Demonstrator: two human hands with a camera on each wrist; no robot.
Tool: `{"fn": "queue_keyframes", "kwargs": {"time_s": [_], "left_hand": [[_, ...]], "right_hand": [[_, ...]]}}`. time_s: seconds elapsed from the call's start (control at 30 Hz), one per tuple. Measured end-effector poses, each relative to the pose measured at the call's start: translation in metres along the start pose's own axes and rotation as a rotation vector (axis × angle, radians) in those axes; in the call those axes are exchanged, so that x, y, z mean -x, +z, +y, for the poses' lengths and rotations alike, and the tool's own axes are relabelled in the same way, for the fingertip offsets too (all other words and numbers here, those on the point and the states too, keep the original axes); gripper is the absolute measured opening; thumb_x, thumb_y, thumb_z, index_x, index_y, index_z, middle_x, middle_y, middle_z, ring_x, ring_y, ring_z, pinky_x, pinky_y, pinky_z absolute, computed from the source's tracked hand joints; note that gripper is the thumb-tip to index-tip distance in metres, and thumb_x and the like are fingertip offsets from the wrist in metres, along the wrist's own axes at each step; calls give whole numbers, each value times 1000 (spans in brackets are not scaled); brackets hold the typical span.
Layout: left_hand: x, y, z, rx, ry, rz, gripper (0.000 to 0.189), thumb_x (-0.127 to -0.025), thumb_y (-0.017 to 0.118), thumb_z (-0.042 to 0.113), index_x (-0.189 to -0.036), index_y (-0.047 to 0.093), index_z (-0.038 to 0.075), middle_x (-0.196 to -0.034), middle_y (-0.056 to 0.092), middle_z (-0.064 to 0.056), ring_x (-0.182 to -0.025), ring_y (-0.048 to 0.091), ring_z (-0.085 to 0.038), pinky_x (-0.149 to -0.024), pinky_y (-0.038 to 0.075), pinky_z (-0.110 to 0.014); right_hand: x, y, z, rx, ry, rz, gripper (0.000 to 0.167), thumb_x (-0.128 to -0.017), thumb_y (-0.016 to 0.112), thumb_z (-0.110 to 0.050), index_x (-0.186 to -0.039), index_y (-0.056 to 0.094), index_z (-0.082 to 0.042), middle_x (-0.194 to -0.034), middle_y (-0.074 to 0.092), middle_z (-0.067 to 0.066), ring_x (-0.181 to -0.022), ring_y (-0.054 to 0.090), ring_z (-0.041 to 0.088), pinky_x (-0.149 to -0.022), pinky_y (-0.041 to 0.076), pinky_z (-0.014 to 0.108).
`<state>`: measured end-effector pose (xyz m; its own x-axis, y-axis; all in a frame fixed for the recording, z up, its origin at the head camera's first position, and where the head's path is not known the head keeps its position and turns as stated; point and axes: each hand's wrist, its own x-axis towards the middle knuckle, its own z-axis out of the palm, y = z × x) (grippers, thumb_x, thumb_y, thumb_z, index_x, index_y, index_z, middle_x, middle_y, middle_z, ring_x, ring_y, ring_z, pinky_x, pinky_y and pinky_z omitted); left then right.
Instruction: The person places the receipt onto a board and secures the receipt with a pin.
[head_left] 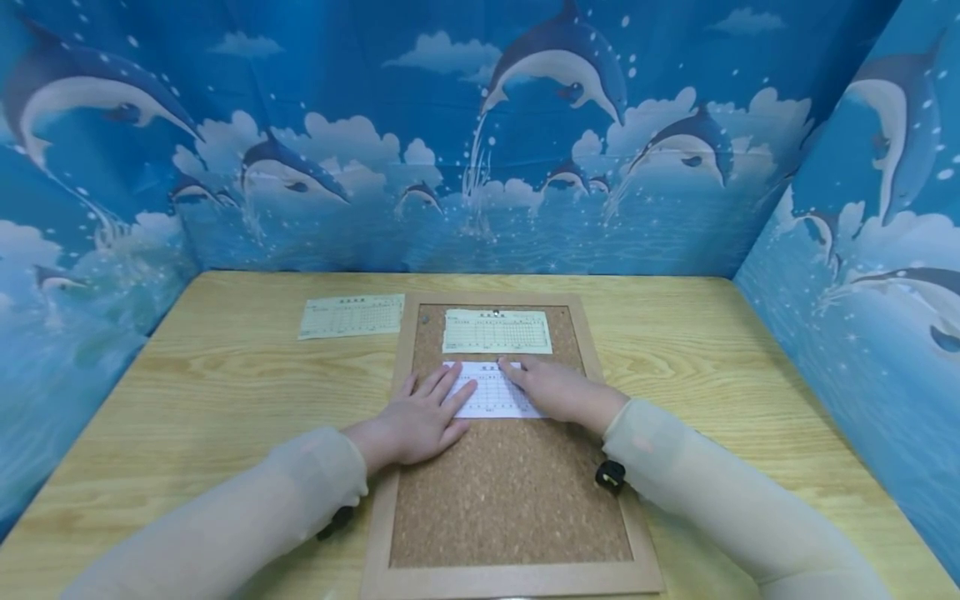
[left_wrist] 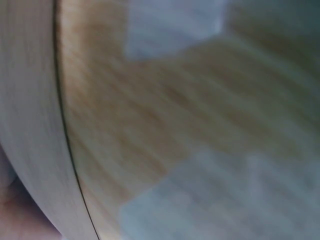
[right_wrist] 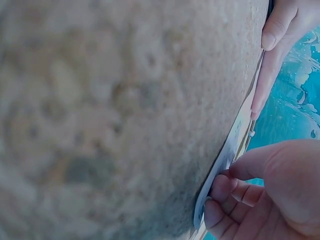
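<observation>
A white printed slip [head_left: 491, 396] lies on the cork board [head_left: 510, 492], just below a pale green slip [head_left: 497, 332] fixed by a pin [head_left: 496, 312] at its top edge. My left hand [head_left: 422, 417] rests flat over the white slip's left side, fingers spread. At the slip's top middle, the right hand [head_left: 557, 390] has its thumb tip on a tiny pushpin, mostly covered by the fingers. In the right wrist view, the right hand's fingers [right_wrist: 227, 205] curl beside the extended thumb, over the slip [right_wrist: 220, 162]. The left wrist view is blurred and shows little of the hand.
The board's wooden frame [head_left: 495, 580] lies on a wood-grain table [head_left: 720, 375]. Another pale green slip [head_left: 352, 317] lies on the table left of the board. A small round pin [head_left: 425, 319] sits at the cork's upper left. Dolphin-printed curtains [head_left: 375, 125] stand behind and at both sides.
</observation>
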<state>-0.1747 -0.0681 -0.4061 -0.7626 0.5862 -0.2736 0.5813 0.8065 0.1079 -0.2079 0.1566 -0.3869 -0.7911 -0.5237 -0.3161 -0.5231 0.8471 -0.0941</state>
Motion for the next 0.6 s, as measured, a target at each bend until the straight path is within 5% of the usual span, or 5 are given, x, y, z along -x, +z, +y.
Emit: {"fn": "queue_keyframes", "kwargs": {"time_s": [0.6], "left_hand": [[0, 0, 0, -2, 3, 1, 60, -99, 21, 51, -151, 11, 24, -156, -2, -9, -141, 0, -27, -108, 4, -57]], "right_hand": [[2, -2, -1, 30, -15, -16, 47, -103, 34, -16, -148, 25, -14, -140, 39, 22, -125, 43, 35, -100, 36, 44]]}}
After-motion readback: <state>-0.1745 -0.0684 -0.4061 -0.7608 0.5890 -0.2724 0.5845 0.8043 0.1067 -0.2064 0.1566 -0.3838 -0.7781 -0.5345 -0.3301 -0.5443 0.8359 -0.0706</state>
